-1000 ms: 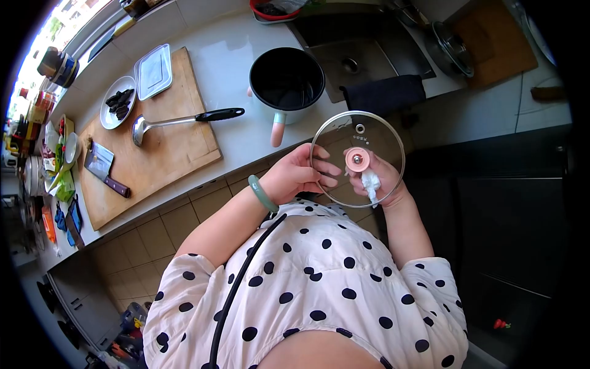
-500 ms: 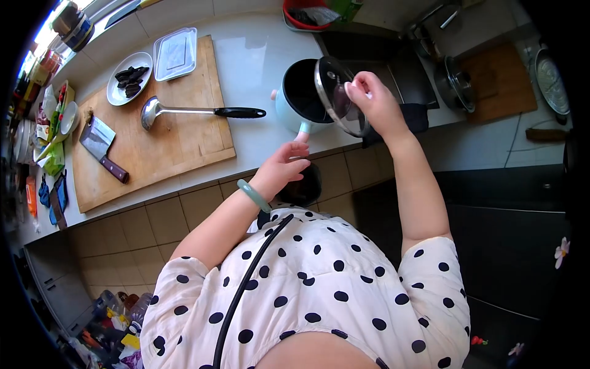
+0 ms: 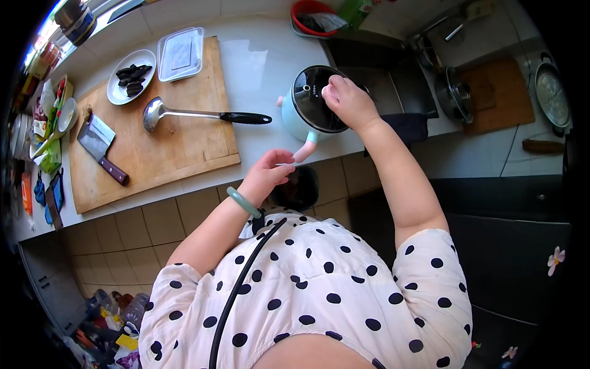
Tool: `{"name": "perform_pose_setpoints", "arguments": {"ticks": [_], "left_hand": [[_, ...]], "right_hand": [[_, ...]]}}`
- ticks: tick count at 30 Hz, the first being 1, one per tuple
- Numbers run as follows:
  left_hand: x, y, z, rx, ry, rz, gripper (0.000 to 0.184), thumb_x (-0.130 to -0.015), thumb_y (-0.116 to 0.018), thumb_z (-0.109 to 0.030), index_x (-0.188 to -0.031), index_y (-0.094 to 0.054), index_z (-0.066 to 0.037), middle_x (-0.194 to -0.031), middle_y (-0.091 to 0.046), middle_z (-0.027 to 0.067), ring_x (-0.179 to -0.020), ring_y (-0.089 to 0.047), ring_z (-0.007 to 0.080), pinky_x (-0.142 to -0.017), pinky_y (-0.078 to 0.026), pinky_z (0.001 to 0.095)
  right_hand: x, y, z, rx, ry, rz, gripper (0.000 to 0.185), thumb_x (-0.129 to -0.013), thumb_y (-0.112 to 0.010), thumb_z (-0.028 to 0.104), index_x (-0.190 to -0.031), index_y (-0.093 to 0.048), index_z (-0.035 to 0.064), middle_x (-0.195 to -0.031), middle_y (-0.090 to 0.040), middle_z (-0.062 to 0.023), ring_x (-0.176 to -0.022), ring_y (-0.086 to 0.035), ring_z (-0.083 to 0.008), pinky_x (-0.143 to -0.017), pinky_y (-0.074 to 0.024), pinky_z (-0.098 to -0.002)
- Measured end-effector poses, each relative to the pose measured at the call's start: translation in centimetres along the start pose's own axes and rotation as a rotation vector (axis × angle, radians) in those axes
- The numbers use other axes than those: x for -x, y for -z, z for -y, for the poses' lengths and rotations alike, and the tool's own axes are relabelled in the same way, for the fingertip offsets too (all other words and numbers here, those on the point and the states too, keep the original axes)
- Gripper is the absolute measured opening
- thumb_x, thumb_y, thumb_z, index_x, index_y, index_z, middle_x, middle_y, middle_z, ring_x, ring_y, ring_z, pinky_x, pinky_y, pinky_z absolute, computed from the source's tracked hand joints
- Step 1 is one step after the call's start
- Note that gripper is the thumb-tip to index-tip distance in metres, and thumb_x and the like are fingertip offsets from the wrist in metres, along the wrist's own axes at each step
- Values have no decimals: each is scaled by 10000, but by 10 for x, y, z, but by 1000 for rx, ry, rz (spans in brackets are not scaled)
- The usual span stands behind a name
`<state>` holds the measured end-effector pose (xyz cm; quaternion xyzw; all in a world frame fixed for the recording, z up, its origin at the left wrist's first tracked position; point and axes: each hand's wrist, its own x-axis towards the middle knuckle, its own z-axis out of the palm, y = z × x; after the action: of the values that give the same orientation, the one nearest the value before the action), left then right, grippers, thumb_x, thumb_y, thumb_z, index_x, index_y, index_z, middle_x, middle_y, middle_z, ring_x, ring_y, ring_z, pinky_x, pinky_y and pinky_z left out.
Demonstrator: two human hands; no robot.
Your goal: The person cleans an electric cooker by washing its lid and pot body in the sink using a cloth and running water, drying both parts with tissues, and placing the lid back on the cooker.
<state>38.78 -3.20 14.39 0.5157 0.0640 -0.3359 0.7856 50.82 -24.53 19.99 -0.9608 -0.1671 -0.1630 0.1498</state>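
Note:
A light blue pot (image 3: 294,118) with a pink-tipped handle (image 3: 305,149) stands near the counter's front edge. Its glass lid (image 3: 313,83) lies over the top, and my right hand (image 3: 351,103) is closed on the pink lid knob. My left hand (image 3: 268,173) is beside the handle's end, fingers apart and holding nothing; whether a fingertip touches the handle I cannot tell. To the left, a ladle (image 3: 184,113) rests across the wooden cutting board (image 3: 166,147), its black handle reaching past the board's edge toward the pot.
A cleaver (image 3: 101,147), a plate (image 3: 112,92) of dark pieces and a clear plastic container (image 3: 180,54) are on the board. Right of the pot are a dark cloth (image 3: 402,127) and the sink (image 3: 393,80). A red basin (image 3: 310,13) stands behind.
My right hand has brought the tilted lid left and down onto the pot. My left hand has shifted slightly down and left, away from the handle's base.

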Motion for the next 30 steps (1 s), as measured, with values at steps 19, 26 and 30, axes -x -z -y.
{"name": "perform_pose_setpoints", "arguments": {"ticks": [19,26,30], "left_hand": [[-19,-42,21,-234,-342,62,306,-799,-607,-40,-1077,-480,-27,-965,-536,31,-836,-534,85,-758,-447,219],[-21,-39,18,-282,-324,-12,263,-814,-597,-73,-1055,-496,-42,-948,-547,14,-833,-529,86,-759,-437,232],[-32,-27,24,-237,-294,-105,232,-828,-566,-72,-1050,-502,-45,-954,-547,13,-822,-529,89,-742,-432,226]], "right_hand": [[125,3,61,-1232,-519,194,235,-866,-524,186,-1033,-473,29,-999,-493,-81,-930,-478,-153,-804,-392,-268],[103,14,28,-887,-384,10,171,-772,-533,48,-942,-535,40,-869,-524,-83,-829,-524,-198,-754,-421,-289],[31,27,12,-350,-269,10,262,-770,-577,199,-984,-517,60,-913,-549,-131,-842,-551,-291,-752,-449,-360]]}}
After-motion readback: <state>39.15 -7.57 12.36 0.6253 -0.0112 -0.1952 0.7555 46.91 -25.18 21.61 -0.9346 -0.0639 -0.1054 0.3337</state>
